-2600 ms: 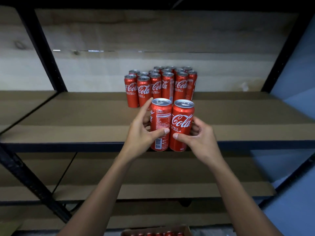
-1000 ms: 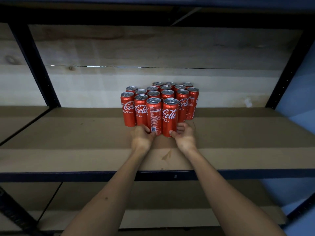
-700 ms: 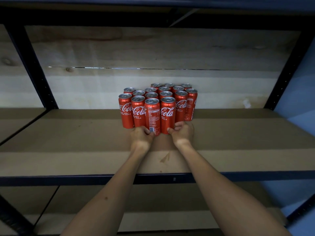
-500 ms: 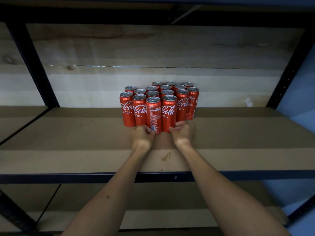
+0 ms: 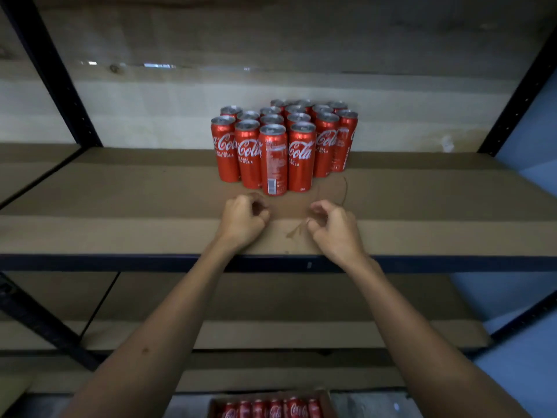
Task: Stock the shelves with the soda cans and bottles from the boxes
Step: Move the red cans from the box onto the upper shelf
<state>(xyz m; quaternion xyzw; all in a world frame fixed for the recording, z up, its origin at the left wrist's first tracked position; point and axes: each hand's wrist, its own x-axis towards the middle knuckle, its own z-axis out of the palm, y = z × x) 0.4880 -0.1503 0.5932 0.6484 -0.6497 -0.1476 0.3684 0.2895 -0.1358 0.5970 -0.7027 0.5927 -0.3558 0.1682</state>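
The fingers of the left hand (image 5: 241,220) are curled loosely inward toward the palm and hold nothing; the fingertips are close together above the shelf (image 5: 120,224). The fingers of the right hand (image 5: 336,227) are also bent, a little more apart, with the thumb near the index tip, and they hold nothing too. Both hands are over the front part of the shelf board, and I cannot tell if they touch it. Between the two hands the bare board shows a small stain. Just beyond the fingertips, not touching them, stands the group of red cans (image 5: 283,146), upright and packed tightly in several rows. The front two cans (image 5: 287,159) are the nearest to the fingers: one in front of the left hand shows its barcode side, one more toward the right hand shows the white logo. Behind the cans is a pale wooden back wall (image 5: 150,101). To the outer side of each hand the shelf continues, and dark metal posts (image 5: 51,70) rise at the far left and far right. Below the wrists runs the dark front edge of the shelf, and under it a lower shelf (image 5: 271,300). Under the forearms, at the bottom, an open box (image 5: 327,399) holds more red cans.
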